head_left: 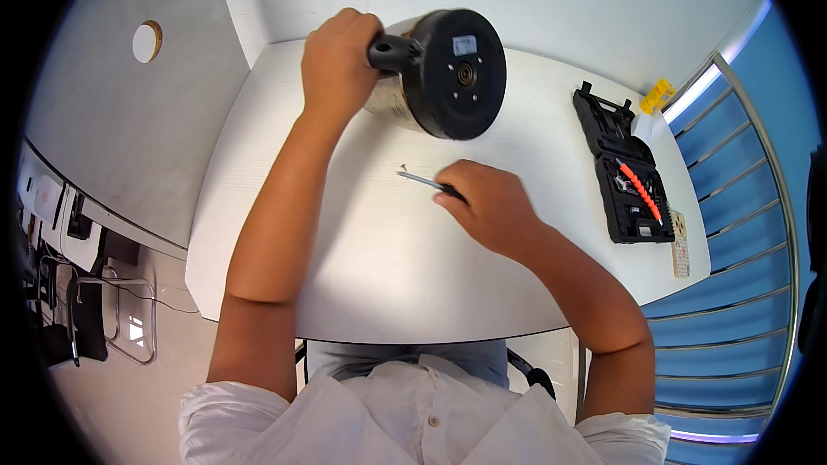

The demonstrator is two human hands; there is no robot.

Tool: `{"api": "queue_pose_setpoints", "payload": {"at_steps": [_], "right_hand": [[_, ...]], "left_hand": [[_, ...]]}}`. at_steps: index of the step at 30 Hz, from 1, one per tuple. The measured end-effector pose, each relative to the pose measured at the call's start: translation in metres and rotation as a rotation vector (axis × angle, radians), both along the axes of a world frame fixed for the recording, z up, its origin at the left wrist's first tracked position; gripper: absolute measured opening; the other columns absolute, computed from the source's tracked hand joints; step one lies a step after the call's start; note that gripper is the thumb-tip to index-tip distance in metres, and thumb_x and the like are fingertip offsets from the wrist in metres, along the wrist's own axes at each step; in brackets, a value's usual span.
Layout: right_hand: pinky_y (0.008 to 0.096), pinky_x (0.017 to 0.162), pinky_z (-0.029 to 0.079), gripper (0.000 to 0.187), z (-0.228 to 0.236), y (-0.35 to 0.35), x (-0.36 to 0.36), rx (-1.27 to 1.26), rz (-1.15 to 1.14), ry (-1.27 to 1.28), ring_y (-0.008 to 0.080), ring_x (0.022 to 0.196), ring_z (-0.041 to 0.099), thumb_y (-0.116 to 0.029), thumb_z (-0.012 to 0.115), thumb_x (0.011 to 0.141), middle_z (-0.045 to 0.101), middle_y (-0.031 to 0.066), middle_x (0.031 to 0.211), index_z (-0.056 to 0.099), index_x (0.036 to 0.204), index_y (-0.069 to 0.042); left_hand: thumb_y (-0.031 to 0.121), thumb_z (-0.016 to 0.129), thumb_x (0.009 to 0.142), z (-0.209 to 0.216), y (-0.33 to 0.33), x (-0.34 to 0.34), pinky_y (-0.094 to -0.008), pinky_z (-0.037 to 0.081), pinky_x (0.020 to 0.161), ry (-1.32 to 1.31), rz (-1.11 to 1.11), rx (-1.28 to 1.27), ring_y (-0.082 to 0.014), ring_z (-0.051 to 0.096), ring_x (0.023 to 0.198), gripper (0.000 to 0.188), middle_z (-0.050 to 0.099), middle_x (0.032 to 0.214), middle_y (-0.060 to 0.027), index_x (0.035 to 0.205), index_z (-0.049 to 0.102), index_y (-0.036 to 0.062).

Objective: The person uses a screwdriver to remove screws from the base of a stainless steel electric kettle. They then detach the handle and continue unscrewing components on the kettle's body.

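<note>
My left hand [343, 60] is closed round the black handle of an electric kettle [439, 95]. The kettle is tipped on its side above the table, so its round black underside faces me. A round socket sits in the middle of that base, with several small pale spots around it and a whitish label above. Below the kettle, my right hand [491, 202] grips a screwdriver [422, 179] by its dark handle, the shaft pointing left. At its tip is a small screw [403, 167]; whether it touches the tip I cannot tell.
The white table [370, 293] stands against a wall. On its right side lie an open black tool case [633, 194] with an orange flexible shaft [637, 185] on it, a pale remote control [680, 245] and a yellow box [657, 96]. Metal railings [741, 232] run beyond the right edge.
</note>
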State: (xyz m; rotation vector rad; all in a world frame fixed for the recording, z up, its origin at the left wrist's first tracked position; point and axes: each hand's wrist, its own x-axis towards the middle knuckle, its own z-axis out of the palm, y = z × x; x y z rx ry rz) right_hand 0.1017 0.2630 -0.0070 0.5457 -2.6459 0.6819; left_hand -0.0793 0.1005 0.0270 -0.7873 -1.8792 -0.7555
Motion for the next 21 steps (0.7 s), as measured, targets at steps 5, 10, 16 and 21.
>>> {"api": "queue_pose_setpoints", "payload": {"at_steps": [5, 10, 16, 21], "right_hand": [[0.0343, 0.068, 0.047, 0.008, -0.024, 0.011, -0.06, 0.077, -0.052, -0.037, 0.0248, 0.074, 0.059, -0.01, 0.061, 0.087, 0.062, 0.008, 0.086, 0.064, 0.091, -0.004], [0.0216, 0.06, 0.04, 0.011, -0.016, 0.043, -0.066, -0.515, -0.088, -0.133, 0.0054, 0.065, 0.048, -0.006, 0.058, 0.091, 0.057, -0.0021, 0.073, 0.066, 0.097, -0.003], [0.02, 0.058, 0.034, 0.012, 0.01, 0.073, -0.061, -0.938, -0.198, 0.07, 0.0045, 0.064, 0.042, -0.012, 0.055, 0.09, 0.049, -0.0037, 0.073, 0.059, 0.097, -0.003], [0.0298, 0.059, 0.042, 0.008, 0.074, 0.055, -0.033, -0.224, -0.267, 0.189, 0.0153, 0.066, 0.051, -0.009, 0.058, 0.086, 0.05, 0.0041, 0.072, 0.057, 0.093, -0.005]], "left_hand": [[0.002, 0.069, 0.065, -0.002, -0.026, -0.026, -0.0361, 0.048, 0.071, -0.169, 0.117, 0.288, -0.0297, 0.06, 0.082, 0.021, 0.062, 0.085, -0.0064, 0.084, 0.064, 0.0096], [0.0, 0.068, 0.065, -0.005, -0.041, -0.038, -0.0335, 0.047, 0.072, -0.364, 0.039, 0.368, -0.0265, 0.06, 0.08, 0.021, 0.061, 0.085, -0.0054, 0.084, 0.062, 0.0069], [-0.001, 0.068, 0.066, -0.003, -0.035, -0.034, -0.0334, 0.046, 0.07, -0.347, -0.013, 0.316, -0.0263, 0.058, 0.078, 0.021, 0.06, 0.084, -0.0058, 0.083, 0.061, 0.0066], [-0.001, 0.068, 0.067, -0.003, -0.038, -0.03, -0.0336, 0.045, 0.067, -0.348, -0.019, 0.262, -0.0269, 0.057, 0.076, 0.019, 0.06, 0.083, -0.0065, 0.083, 0.059, 0.0065]]}}
